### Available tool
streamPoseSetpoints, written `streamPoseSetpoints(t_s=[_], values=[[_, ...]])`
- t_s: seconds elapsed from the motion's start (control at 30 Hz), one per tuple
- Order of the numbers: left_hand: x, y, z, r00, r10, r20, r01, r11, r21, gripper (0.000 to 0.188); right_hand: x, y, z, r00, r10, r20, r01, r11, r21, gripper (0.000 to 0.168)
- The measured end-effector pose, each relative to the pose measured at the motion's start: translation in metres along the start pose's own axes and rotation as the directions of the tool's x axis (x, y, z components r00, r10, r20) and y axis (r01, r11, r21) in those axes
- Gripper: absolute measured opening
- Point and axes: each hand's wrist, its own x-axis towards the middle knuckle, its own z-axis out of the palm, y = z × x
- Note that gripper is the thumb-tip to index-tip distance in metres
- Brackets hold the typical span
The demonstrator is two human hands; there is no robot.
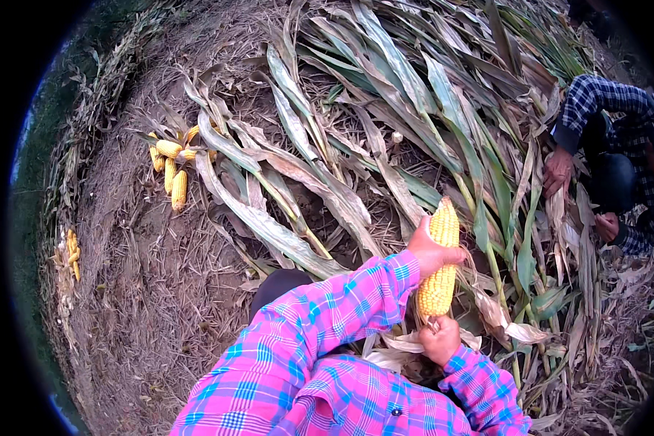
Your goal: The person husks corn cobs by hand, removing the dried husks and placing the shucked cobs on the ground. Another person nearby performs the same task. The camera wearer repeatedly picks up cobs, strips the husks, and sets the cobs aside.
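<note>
A bare yellow ear of corn (438, 291) stands out before me, tip pointing away and husk pulled off its kernels. My left hand (433, 253) wraps around its upper half, thumb and fingers on opposite sides. Just below the ear's butt end, my right hand (440, 340) is closed in a fist on the husk and shank. Pale dry husk leaves (395, 354) spread out beside that fist. Brown corn silk (468, 261) hangs near my left fingertips. Exactly what lies inside my right fist is hidden.
Cut corn stalks (468, 158) lie across the ground ahead and to the right. Several husked ears (179, 189) are piled at left, with another small heap (73, 253) farther off. A co-worker in a checked shirt (597, 103) handles stalks at right. Straw litters the soil (158, 305).
</note>
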Motion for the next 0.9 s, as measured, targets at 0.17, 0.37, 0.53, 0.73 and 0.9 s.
streamPoseSetpoints(t_s=[0.17,0.37,0.53,0.73,0.9], values=[[0.075,0.016,-0.178,0.925,-0.154,-0.347,-0.197,0.588,-0.785,0.034,-0.001,-0.062,-0.036,0.997,-0.015,-0.07,0.026,0.986,0.164,0.015],[0.026,0.084,-0.214,0.876,0.019,-0.481,-0.29,0.819,-0.495,0.026,0.019,0.031,-0.031,1.0,-0.006,-0.001,0.004,0.867,-0.498,0.019],[-0.017,0.172,-0.379,0.706,0.236,-0.668,-0.502,0.832,-0.237,0.034,0.022,0.048,-0.021,0.973,0.171,0.152,-0.074,0.865,-0.497,0.02],[-0.049,0.136,-0.458,0.674,0.092,-0.733,-0.057,0.996,0.073,0.048,0.041,0.05,-0.07,0.98,0.128,-0.15,-0.193,0.783,-0.591,0.056],[-0.024,0.069,-0.284,0.93,-0.176,-0.322,0.181,0.983,-0.015,0.032,0.015,0.117,-0.074,0.816,0.504,-0.281,-0.557,0.558,-0.615,0.076]])
